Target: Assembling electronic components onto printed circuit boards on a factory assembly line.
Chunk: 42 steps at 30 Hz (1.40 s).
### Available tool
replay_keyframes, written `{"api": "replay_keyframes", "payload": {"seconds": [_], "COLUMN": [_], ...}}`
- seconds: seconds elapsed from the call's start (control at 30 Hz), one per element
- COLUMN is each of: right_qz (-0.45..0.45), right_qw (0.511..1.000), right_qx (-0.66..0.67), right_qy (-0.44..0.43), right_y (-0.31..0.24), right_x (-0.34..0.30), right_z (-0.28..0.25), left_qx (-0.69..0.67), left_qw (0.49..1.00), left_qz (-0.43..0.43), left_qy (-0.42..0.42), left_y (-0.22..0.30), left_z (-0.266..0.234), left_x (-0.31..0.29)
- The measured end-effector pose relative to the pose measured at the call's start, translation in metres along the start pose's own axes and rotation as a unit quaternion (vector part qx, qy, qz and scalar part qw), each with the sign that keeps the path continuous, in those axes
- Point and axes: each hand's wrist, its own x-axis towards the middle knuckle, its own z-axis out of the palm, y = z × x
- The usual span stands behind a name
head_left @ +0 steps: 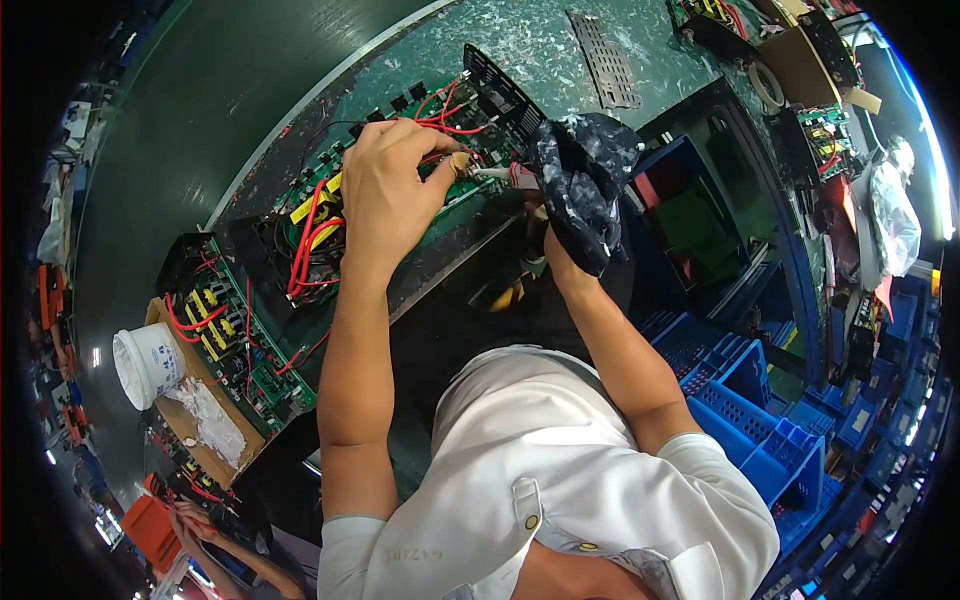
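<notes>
My left hand (395, 185) rests over a green circuit board (435, 215) with red wires and yellow-wrapped parts. Its fingers are curled, and thumb and forefinger close together at a small tan piece (460, 163); whether they grip it is unclear. A tool with a slim white tip and a red-and-white body (515, 176) points at the board beside that piece. Behind it, dark mottled cloth (585, 185) covers my right hand, so its fingers are hidden. A black perforated metal panel (500, 90) stands at the board's far end.
A second wired board (235, 330) lies at left, beside a white tub (148, 362) and a cardboard piece (215, 425). Blue crates (755, 430) are stacked at right. A perforated strip (603, 60) lies on the worn green bench. Another person's hands (195, 525) show at lower left.
</notes>
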Motion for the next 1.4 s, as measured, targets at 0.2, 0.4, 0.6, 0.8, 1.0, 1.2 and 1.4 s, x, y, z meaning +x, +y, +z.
{"api": "replay_keyframes", "payload": {"seconds": [0.2, 0.4, 0.6, 0.8, 1.0, 1.2, 1.4], "right_qz": [0.109, 0.075, 0.04, 0.064, 0.099, 0.012, -0.032], "right_qw": [0.973, 0.925, 0.981, 0.989, 0.977, 0.923, 0.938], "right_qx": [0.201, 0.365, 0.185, 0.125, -0.012, -0.258, -0.332], "right_qy": [0.012, -0.071, 0.043, 0.04, -0.189, -0.284, -0.091], "right_y": [0.012, -0.01, -0.042, 0.041, 0.076, 0.128, 0.078], "right_x": [-0.013, 0.006, 0.053, 0.192, 0.296, 0.295, 0.256], "right_z": [0.007, -0.01, -0.032, -0.146, -0.131, -0.107, -0.101], "left_qx": [-0.003, -0.017, -0.041, -0.15, -0.445, -0.225, -0.209], "left_qw": [1.0, 1.0, 0.998, 0.971, 0.843, 0.894, 0.892], "left_qz": [0.002, -0.012, 0.037, -0.079, -0.128, -0.266, -0.289], "left_qy": [0.002, 0.0, 0.024, 0.168, -0.273, -0.281, -0.277], "left_y": [0.002, -0.001, 0.004, 0.005, 0.02, 0.001, 0.0], "left_z": [0.001, 0.002, -0.028, -0.084, -0.043, 0.043, 0.042], "left_x": [0.002, 0.001, -0.004, -0.067, -0.16, -0.268, -0.269]}}
